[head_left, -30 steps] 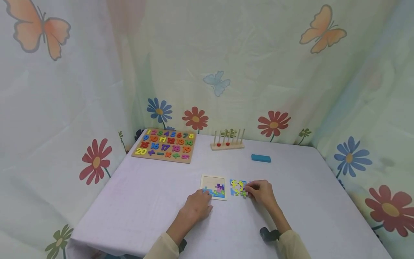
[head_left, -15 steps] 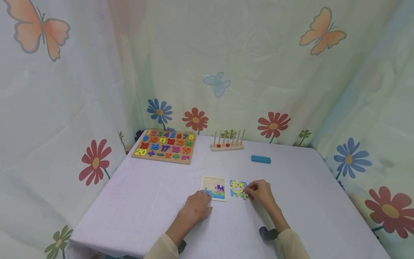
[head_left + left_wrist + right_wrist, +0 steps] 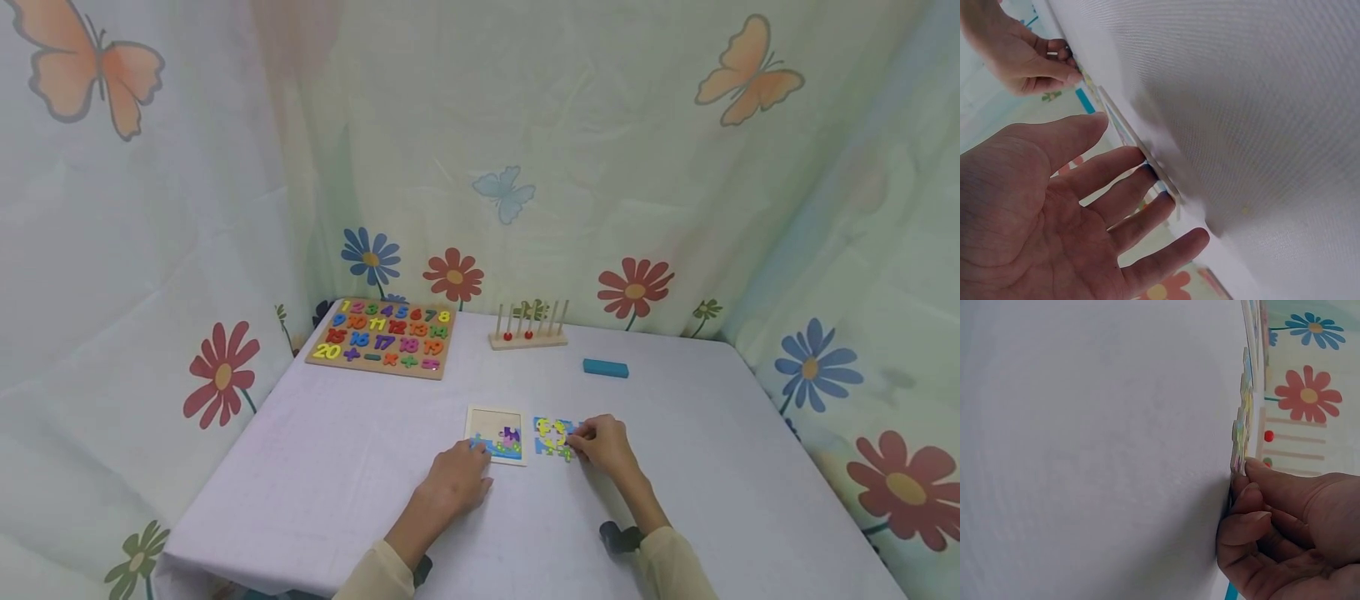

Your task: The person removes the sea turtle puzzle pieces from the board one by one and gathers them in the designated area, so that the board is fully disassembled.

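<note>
A small square wooden puzzle tray [image 3: 491, 420] lies on the white table, with colourful jigsaw pieces along its bottom and right side. My left hand [image 3: 456, 477] rests its fingertips on the tray's near left edge; in the left wrist view its fingers [image 3: 1125, 197] are spread and fairly straight. Right of the tray lies a cluster of blue and yellow jigsaw pieces [image 3: 546, 427]. At the cluster's right edge my right hand [image 3: 609, 444] pinches a jigsaw piece [image 3: 1238, 464] between thumb and forefinger, the other fingers curled under. Most of that piece is hidden by the fingers.
A number board [image 3: 412, 372] with coloured numerals lies at the back left. Behind the tray stands a wooden peg rack [image 3: 551, 340] with red beads. A teal block [image 3: 605, 368] lies at the back right. Flowered curtains [image 3: 600, 167] surround the table.
My right hand has shifted very slightly left over the cluster's right edge. My left hand and the tray have stayed in place.
</note>
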{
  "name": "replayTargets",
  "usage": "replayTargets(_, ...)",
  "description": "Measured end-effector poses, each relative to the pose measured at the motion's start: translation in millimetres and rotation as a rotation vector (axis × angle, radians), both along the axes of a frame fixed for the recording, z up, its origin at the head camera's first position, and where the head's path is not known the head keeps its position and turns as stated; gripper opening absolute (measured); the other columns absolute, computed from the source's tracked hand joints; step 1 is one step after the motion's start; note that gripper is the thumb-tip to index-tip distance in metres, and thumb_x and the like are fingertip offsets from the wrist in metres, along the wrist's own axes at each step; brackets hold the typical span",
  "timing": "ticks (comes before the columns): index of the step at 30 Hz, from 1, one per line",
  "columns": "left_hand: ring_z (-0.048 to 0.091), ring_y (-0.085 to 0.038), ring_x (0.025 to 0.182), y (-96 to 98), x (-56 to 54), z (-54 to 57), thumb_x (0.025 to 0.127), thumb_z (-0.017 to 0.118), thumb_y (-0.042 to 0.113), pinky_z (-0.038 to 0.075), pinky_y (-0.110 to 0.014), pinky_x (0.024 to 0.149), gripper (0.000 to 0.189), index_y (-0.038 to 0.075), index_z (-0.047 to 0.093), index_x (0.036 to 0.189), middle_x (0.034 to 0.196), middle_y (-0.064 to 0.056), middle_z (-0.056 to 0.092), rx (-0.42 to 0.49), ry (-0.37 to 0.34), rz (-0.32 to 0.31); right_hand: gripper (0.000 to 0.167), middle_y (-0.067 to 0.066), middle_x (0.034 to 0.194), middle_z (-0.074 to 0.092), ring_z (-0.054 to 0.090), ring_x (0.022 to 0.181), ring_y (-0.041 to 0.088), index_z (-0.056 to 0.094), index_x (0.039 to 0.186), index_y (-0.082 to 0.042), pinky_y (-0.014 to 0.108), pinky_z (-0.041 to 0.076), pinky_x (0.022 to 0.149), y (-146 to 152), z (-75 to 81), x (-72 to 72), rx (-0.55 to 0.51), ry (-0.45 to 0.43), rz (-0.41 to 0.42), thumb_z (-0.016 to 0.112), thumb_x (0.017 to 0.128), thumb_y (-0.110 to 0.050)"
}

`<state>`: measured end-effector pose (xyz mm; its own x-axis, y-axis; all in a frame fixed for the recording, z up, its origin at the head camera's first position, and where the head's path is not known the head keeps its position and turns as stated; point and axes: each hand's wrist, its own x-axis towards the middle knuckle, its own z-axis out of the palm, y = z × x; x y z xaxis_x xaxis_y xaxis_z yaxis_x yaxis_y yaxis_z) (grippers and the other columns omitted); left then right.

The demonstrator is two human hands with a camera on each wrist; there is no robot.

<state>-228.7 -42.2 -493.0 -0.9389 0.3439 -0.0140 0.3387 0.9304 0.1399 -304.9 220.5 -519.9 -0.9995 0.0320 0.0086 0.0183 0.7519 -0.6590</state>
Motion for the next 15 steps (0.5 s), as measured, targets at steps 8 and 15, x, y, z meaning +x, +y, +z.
replayTargets(8, 0.063, -0.028, 0.138, 0.0, -1.2, -0.4, 0.103, 0.075, 0.034, 0.057, -0.043, 0.108, 0.045, 0.007, 0.072, 0.138, 0.145, -0.009, 0.069, -0.007, 0.007, -0.005, 0.01, 0.008, 0.077, 0.07, 0.06, 0.067, 0.017, 0.076, 0.091, 0.006, 0.026, 0.052, 0.059, 0.1, 1.9, 0.9, -0.004, -0.006, 0.002, 0.08, 0.095, -0.002)
replayTargets(15, 0.063, -0.028, 0.138, 0.3, 1.9, 1.6, 0.102, 0.076, 0.033, 0.058, -0.043, 0.108, 0.044, 0.007, 0.072, 0.138, 0.145, -0.009, 0.069, 0.001, 0.004, -0.003, 0.011, 0.008, 0.077, 0.07, 0.06, 0.066, 0.016, 0.076, 0.092, 0.006, 0.023, 0.051, 0.057, 2.0, 2.1, 1.4, -0.007, 0.002, 0.021, 0.079, 0.096, -0.004)
